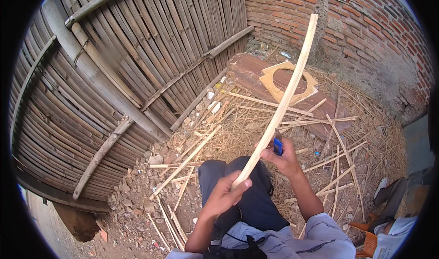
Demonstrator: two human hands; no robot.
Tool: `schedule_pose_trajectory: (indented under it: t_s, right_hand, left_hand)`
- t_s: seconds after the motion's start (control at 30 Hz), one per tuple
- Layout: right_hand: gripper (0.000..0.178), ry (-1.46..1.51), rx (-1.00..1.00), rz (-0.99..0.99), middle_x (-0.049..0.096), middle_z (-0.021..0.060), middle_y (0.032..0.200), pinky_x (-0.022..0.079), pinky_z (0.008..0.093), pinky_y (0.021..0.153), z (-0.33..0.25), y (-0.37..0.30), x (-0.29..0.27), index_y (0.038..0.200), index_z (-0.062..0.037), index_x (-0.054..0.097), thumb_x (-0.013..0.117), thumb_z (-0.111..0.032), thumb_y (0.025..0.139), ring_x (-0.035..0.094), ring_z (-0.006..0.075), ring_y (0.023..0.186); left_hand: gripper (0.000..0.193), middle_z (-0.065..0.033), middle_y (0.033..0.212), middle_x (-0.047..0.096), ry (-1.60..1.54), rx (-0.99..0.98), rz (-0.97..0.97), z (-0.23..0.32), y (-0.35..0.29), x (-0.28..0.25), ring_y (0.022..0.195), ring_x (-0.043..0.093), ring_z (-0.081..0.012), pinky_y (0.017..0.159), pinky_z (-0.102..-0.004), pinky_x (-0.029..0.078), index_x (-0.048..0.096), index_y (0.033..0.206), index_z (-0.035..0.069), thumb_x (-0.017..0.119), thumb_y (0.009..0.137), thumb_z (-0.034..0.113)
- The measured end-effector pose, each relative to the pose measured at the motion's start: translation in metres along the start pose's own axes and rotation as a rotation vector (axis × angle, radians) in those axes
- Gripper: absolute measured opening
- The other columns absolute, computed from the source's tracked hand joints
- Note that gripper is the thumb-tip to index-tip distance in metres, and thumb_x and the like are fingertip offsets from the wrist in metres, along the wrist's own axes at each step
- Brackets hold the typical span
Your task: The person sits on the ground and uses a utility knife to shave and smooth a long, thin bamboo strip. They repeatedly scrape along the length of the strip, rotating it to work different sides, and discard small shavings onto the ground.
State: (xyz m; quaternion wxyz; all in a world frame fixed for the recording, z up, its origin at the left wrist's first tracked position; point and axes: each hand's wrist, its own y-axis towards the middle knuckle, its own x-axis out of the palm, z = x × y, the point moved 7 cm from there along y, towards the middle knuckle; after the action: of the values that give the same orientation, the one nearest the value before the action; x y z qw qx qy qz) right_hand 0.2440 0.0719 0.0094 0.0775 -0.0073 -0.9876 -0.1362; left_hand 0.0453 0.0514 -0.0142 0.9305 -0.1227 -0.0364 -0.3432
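A long pale wooden strip (289, 94) slants up and away in front of me, slightly curved toward its far end. My left hand (225, 196) is closed around its near end, just above my knees. Farther along the strip, my right hand (284, 159) is closed on a small blue utility knife (277, 146). The thumb of that hand rests against the strip's side. Fingers hide most of the knife, and its blade is hard to make out.
Several loose wooden strips (186, 160) and straw litter the ground. A frame with a round hole (273, 87) lies on a brown board (249, 70). A bamboo wall (137, 44) stands left, a brick wall (352, 39) behind. Another person's leg (391, 199) shows at right.
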Motion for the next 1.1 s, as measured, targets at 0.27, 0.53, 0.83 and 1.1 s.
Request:
schedule_pose_trajectory:
  t_s: [0.27, 0.53, 0.83, 1.1]
  right_hand:
    - [0.028, 0.031, -0.034, 0.034, 0.076, 0.0078, 0.104, 0.059, 0.0264, 0.083, -0.004, 0.001, 0.005, 0.117, 0.0032, 0.071, 0.080, -0.016, 0.099, 0.073, 0.0119, 0.094]
    - [0.034, -0.002, -0.127, 0.200, 0.074, 0.0036, 0.098, 0.052, 0.0239, 0.072, -0.030, 0.010, -0.006, 0.119, 0.0017, 0.068, 0.079, -0.023, 0.099, 0.067, 0.0068, 0.085]
    - [0.033, -0.680, -0.431, 0.068, 0.073, 0.0103, 0.087, 0.055, 0.0326, 0.063, -0.050, -0.016, 0.021, 0.109, -0.0028, 0.070, 0.081, -0.031, 0.095, 0.075, 0.0230, 0.073]
    - [0.033, -1.016, -0.667, 0.064, 0.064, 0.0029, 0.073, 0.049, 0.0358, 0.051, -0.056, -0.031, 0.046, 0.102, -0.0105, 0.076, 0.084, -0.040, 0.090, 0.064, 0.0220, 0.057]
  left_hand:
    - [0.020, 0.0062, 0.072, 0.050, -0.111, 0.030, -0.022, 0.008, -0.001, 0.004, 0.056, 0.047, -0.0024, 0.048, -0.0227, 0.033, 0.065, 0.118, 0.004, 0.064, 0.111, 0.022]
    - [0.018, 0.0052, 0.073, 0.049, 0.000, 0.079, -0.053, -0.002, -0.003, -0.009, 0.057, 0.042, -0.0020, 0.050, -0.0208, 0.032, 0.064, 0.118, 0.002, 0.063, 0.111, 0.019]
    - [0.017, 0.0070, 0.074, 0.053, 0.175, 0.250, 0.228, 0.017, -0.010, -0.017, 0.060, 0.043, -0.0012, 0.053, -0.0205, 0.033, 0.067, 0.114, 0.004, 0.066, 0.110, 0.020]
    - [0.012, 0.0027, 0.075, 0.062, 0.427, 0.406, 0.419, 0.049, -0.022, -0.010, 0.063, 0.050, -0.0037, 0.056, -0.0236, 0.037, 0.069, 0.107, 0.003, 0.071, 0.105, 0.015]
